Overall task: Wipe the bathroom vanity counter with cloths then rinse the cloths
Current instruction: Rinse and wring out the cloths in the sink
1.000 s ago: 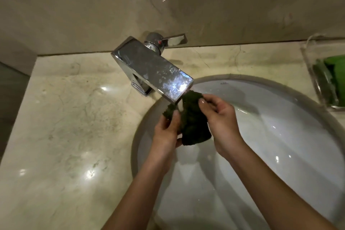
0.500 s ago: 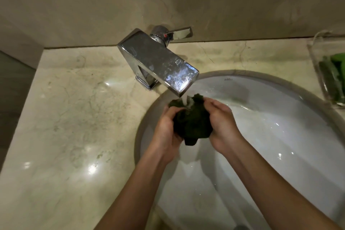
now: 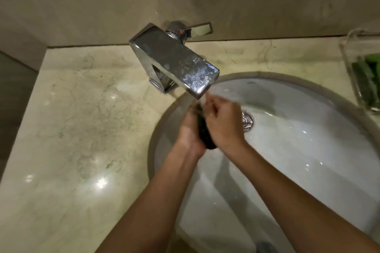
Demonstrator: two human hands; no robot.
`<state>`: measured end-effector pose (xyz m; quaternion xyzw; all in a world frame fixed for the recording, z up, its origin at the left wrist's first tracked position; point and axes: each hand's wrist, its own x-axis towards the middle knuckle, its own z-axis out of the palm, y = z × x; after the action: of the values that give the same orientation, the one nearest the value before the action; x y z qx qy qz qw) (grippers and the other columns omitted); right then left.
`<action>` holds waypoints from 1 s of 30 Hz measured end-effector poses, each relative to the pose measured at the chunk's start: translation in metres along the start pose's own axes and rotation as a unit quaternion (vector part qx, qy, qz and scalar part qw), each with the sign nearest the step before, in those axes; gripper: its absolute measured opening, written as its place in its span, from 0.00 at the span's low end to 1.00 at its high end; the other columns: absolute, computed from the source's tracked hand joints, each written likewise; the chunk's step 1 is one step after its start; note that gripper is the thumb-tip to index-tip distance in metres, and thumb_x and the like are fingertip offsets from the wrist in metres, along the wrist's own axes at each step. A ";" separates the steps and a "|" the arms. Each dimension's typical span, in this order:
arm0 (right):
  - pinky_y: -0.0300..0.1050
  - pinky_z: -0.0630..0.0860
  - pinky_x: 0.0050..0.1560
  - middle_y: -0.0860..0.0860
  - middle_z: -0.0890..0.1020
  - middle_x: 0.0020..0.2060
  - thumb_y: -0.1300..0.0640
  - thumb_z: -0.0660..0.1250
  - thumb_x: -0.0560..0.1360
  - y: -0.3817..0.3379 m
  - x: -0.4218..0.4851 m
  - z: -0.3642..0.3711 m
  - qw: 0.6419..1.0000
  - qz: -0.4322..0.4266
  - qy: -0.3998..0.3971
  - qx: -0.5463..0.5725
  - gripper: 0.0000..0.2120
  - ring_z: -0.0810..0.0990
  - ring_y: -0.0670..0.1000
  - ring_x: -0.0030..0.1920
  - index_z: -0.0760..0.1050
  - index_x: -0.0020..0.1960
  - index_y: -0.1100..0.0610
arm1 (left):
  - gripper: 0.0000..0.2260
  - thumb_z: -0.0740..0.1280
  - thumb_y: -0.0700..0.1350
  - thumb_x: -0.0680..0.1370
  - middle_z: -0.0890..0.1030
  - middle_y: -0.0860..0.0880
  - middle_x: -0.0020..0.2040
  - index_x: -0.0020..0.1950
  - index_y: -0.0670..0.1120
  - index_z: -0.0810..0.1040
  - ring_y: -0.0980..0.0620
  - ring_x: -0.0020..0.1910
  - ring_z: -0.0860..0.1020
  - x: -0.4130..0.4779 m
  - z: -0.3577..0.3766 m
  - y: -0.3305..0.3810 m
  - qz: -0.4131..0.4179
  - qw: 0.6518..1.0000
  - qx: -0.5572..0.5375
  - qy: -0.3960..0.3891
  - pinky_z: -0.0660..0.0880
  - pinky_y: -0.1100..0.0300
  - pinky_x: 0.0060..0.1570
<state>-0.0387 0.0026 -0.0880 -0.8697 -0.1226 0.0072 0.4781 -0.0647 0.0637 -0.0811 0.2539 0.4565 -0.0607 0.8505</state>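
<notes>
In the head view, the dark green cloth (image 3: 206,134) was sandwiched between both hands over the white basin (image 3: 308,150), directly under the lip of the chrome faucet (image 3: 174,63). The left hand (image 3: 189,129) pressed it from the side nearer the table (image 3: 82,119), and the right hand (image 3: 224,123) pressed it from the side nearer the drain (image 3: 247,120). Each grip appeared clamped on the cloth, with fingers curled round it, though motion blur hid the fingertips.

The cloth had been squeezed into a narrow roll. Its long axis ran from the spout back toward the person, and its near end poked out below the heels of the palms. The top end sat just beneath the spout, where a pale blur suggested running water. The stream itself could not be made out clearly.

Neither hand was meaningfully closer to the cloth, since both already held it. The right hand's fingers reached higher, up beside the spout. The rinse looked to be in progress, and any wringing would probably twist along that spout-to-person axis.

The lever handle (image 3: 200,30) pointed right, well behind the hands. A clear tray (image 3: 349,72) holding something green stood on the table's far right.
</notes>
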 end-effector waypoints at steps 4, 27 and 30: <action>0.48 0.69 0.27 0.60 0.77 0.26 0.46 0.54 0.74 -0.004 -0.010 -0.005 0.993 -0.097 -0.029 -0.053 0.20 0.75 0.61 0.26 0.73 0.33 0.58 | 0.20 0.57 0.52 0.80 0.75 0.49 0.26 0.32 0.46 0.76 0.54 0.27 0.76 -0.003 0.002 -0.010 0.035 0.999 -0.018 0.003 0.73 0.64 0.32; 0.43 0.78 0.53 0.50 0.81 0.49 0.59 0.62 0.78 -0.002 -0.013 -0.033 0.902 0.271 -0.096 0.323 0.10 0.81 0.49 0.51 0.72 0.59 0.53 | 0.16 0.58 0.56 0.79 0.83 0.46 0.47 0.56 0.48 0.77 0.48 0.49 0.81 -0.022 -0.032 -0.008 0.117 0.954 0.267 -0.071 0.78 0.50 0.51; 0.46 0.79 0.50 0.47 0.81 0.46 0.56 0.63 0.78 0.005 -0.008 -0.034 0.918 0.273 0.006 0.289 0.04 0.81 0.49 0.50 0.72 0.51 0.49 | 0.11 0.58 0.52 0.80 0.73 0.50 0.33 0.43 0.49 0.73 0.56 0.37 0.78 -0.019 -0.033 -0.006 0.132 0.958 0.247 -0.065 0.74 0.58 0.43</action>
<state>-0.0411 -0.0298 -0.0741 -0.6935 0.1300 0.1670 0.6886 -0.1021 0.0722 -0.0823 0.5098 0.3337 -0.0749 0.7894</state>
